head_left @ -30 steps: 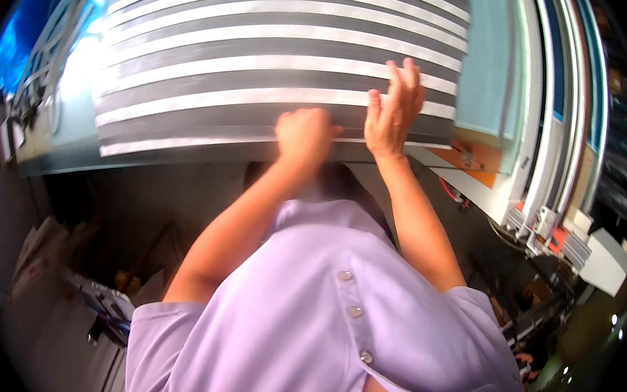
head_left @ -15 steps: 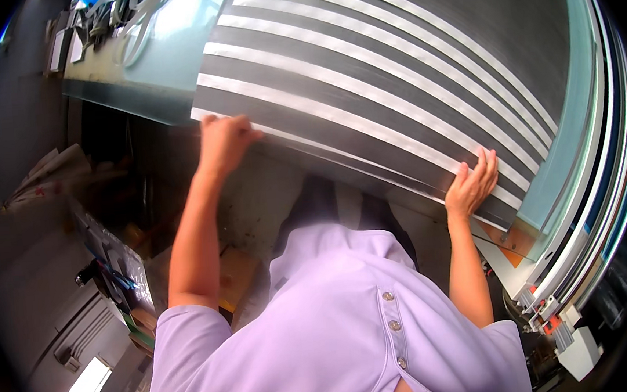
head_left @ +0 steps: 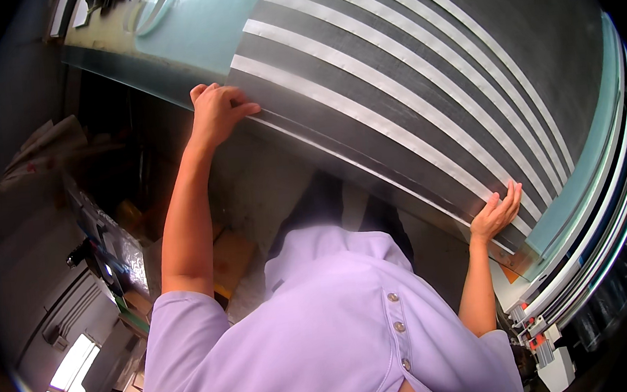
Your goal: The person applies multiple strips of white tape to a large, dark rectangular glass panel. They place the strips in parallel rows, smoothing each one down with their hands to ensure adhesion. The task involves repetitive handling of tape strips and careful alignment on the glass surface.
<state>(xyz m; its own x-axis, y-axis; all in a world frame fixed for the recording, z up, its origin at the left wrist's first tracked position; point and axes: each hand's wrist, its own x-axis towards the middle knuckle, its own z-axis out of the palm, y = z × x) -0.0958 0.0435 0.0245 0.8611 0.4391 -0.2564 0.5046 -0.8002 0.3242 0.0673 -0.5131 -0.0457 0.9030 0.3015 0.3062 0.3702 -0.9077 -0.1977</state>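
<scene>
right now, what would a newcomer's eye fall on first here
The large dark grey sheet with white stripes, spreading across the upper middle and right, stands out first. Next come the left hand by its near left corner and the right hand towards its near right corner. Below, a lavender shirt fills the lower middle.

Open way across the striped sheet point(head_left: 428, 106), between the two grips.
The left grip point(head_left: 217, 114) blocks the near edge by the sheet's left corner, the right grip point(head_left: 497, 212) its right end; the stretch between is reachable from above. A pale loop point(head_left: 157, 13) stands in the way on the tabletop point(head_left: 205, 39) at far left; long rails point(head_left: 589, 237) hem the right side.
</scene>
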